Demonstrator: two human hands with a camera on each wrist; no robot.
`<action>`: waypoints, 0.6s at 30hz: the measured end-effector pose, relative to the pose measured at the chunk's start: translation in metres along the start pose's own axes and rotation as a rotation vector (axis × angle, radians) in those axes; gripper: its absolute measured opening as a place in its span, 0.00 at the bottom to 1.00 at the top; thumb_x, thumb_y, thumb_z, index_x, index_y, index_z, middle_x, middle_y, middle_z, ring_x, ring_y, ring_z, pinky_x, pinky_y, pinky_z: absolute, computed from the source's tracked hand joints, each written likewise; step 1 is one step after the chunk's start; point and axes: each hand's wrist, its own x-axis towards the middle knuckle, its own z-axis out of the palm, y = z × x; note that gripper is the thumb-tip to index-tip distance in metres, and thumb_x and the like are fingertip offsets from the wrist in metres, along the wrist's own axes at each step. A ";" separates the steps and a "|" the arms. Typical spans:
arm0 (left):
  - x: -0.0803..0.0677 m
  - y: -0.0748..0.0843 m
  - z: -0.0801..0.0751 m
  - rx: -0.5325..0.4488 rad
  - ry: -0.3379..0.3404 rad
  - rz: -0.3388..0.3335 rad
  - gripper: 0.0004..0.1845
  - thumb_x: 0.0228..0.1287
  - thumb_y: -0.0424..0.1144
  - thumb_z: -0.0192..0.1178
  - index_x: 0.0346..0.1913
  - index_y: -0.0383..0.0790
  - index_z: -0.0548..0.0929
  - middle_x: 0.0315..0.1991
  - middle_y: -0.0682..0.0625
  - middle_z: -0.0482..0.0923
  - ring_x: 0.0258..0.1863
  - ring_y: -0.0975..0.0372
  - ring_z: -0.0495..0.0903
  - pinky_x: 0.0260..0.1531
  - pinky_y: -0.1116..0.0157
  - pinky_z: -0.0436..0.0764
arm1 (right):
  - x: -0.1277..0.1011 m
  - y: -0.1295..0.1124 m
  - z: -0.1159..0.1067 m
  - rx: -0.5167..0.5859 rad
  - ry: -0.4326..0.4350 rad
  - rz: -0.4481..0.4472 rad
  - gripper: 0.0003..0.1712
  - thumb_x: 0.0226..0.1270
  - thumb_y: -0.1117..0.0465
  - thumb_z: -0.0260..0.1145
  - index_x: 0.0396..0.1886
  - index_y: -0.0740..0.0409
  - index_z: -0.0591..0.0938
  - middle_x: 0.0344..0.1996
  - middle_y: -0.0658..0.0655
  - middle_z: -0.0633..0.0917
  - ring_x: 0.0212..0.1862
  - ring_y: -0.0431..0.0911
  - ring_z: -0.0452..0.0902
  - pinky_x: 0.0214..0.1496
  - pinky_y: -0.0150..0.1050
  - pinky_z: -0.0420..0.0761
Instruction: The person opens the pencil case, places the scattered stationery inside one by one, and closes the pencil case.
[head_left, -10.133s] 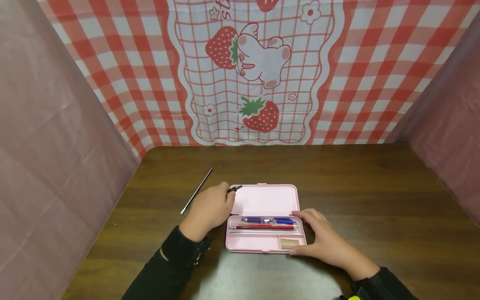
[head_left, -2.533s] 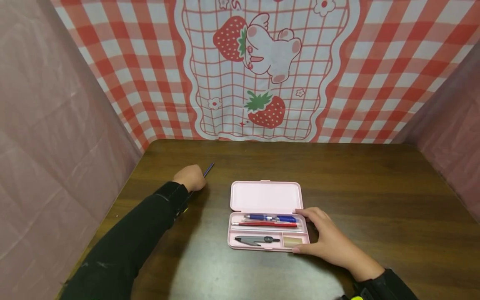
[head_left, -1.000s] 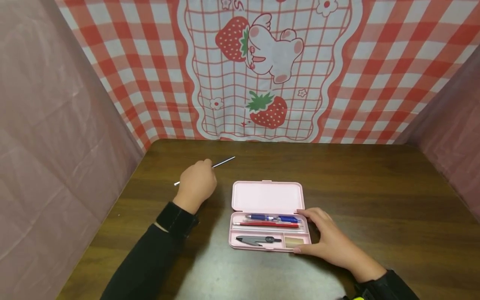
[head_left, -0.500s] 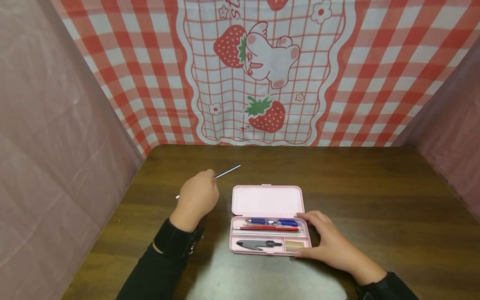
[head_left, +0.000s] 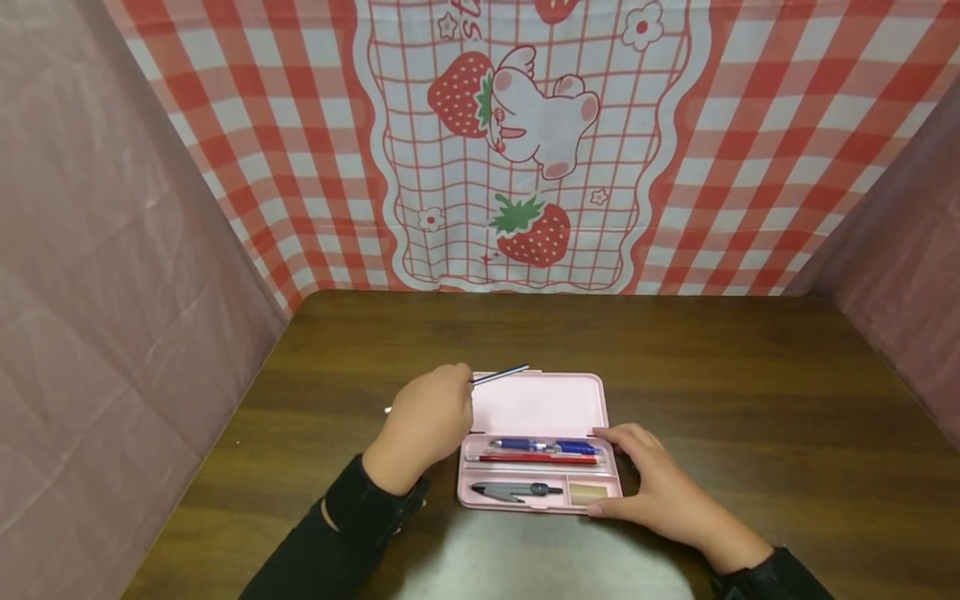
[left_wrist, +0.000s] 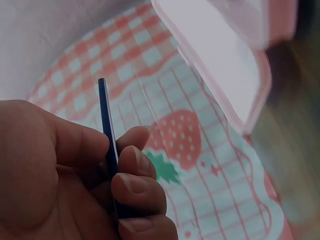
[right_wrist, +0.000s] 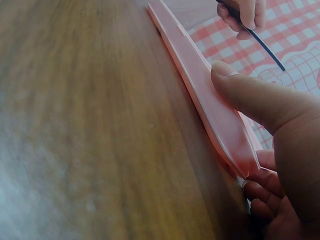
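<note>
My left hand [head_left: 427, 421] pinches a slim dark pencil [head_left: 501, 375] with a pale end, held over the left part of the raised lid. In the left wrist view the pencil [left_wrist: 104, 107] sticks up between thumb and curled fingers. A pink pencil case [head_left: 543, 404] lies open on the table. Its upper tray holds a blue pen [head_left: 517, 444] and a red pencil [head_left: 536, 457]; a grey drawing compass [head_left: 517, 490] lies in the lower tray, beside a tan block [head_left: 588, 493] in the small compartment. My right hand [head_left: 660, 487] grips the case's right end, thumb on the front edge.
The brown wooden table [head_left: 712, 375] surrounds the case. Behind it hangs a red-and-white checked cloth [head_left: 750, 167] with strawberries, and pinkish curtains [head_left: 135, 292] close off both sides.
The compass, in my left hand earlier, now lies in the lower tray. My left hand then picked up the pencil from the table and carried it right, over the lid. My right hand stays put.
</note>
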 end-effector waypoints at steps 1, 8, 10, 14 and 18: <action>-0.001 0.004 0.001 0.002 0.000 0.018 0.10 0.77 0.39 0.53 0.45 0.39 0.83 0.36 0.48 0.82 0.38 0.55 0.84 0.40 0.53 0.84 | 0.000 0.000 0.000 0.000 0.000 0.000 0.54 0.45 0.33 0.83 0.69 0.56 0.75 0.58 0.50 0.76 0.61 0.48 0.70 0.61 0.58 0.72; -0.011 0.028 0.008 -0.011 -0.032 0.116 0.11 0.77 0.41 0.53 0.43 0.41 0.83 0.33 0.51 0.80 0.30 0.61 0.81 0.35 0.57 0.84 | 0.000 0.000 0.000 -0.004 0.013 -0.010 0.55 0.44 0.34 0.84 0.68 0.57 0.76 0.57 0.50 0.77 0.60 0.48 0.70 0.61 0.57 0.72; -0.013 0.034 0.010 -0.017 -0.055 0.122 0.10 0.76 0.42 0.54 0.44 0.41 0.84 0.33 0.52 0.81 0.29 0.62 0.79 0.36 0.58 0.84 | 0.000 -0.001 0.000 -0.007 0.016 -0.011 0.55 0.44 0.34 0.84 0.68 0.57 0.76 0.57 0.50 0.77 0.60 0.48 0.70 0.61 0.57 0.72; -0.016 0.040 0.013 -0.007 -0.079 0.137 0.10 0.75 0.42 0.56 0.45 0.41 0.85 0.34 0.52 0.82 0.30 0.63 0.80 0.37 0.59 0.84 | 0.000 -0.001 0.000 -0.005 0.008 -0.008 0.55 0.44 0.34 0.84 0.68 0.57 0.76 0.57 0.51 0.77 0.60 0.48 0.70 0.61 0.58 0.71; -0.015 0.041 0.019 0.000 -0.095 0.144 0.10 0.75 0.41 0.55 0.46 0.42 0.84 0.35 0.52 0.82 0.31 0.63 0.80 0.38 0.60 0.84 | 0.000 0.000 0.000 -0.004 0.006 -0.012 0.55 0.45 0.34 0.83 0.68 0.57 0.75 0.58 0.51 0.76 0.61 0.49 0.69 0.61 0.59 0.71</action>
